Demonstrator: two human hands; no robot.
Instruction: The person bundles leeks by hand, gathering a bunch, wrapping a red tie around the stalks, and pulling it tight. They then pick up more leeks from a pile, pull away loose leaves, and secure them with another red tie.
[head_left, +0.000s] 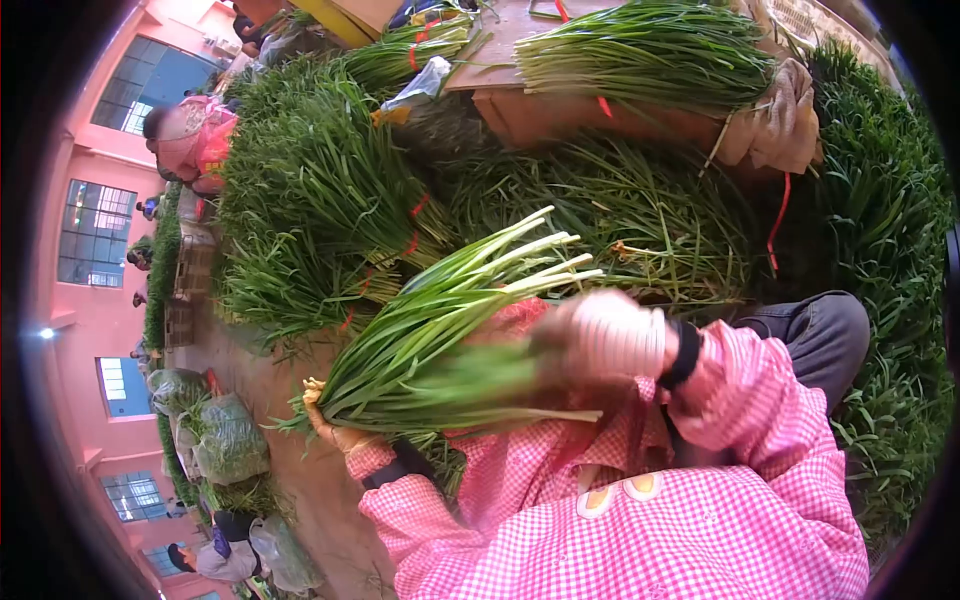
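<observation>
My left hand (pixel 338 432) is closed round the leaf ends of a loose bunch of garlic chives (pixel 430 310). Their pale stem ends fan out to the upper right. Over the lower part of the bunch, my right hand (pixel 605 338) is smeared by motion, with light bands round it. A blurred clump of chives (pixel 480 375) trails from its fingers, which seem closed on it; the fingertips are hidden. Beyond the bunch, loose chives (pixel 640 220) lie in a heap. Bundles tied with red bands (pixel 400 220) are stacked to the left of that heap.
A large chive bundle (pixel 640 55) lies on a board-topped box (pixel 490 50) at the top, with a brown cloth (pixel 785 120) beside it. More greens (pixel 885 250) line the right side. Filled plastic bags (pixel 230 440) and other people (pixel 190 140) are at the left.
</observation>
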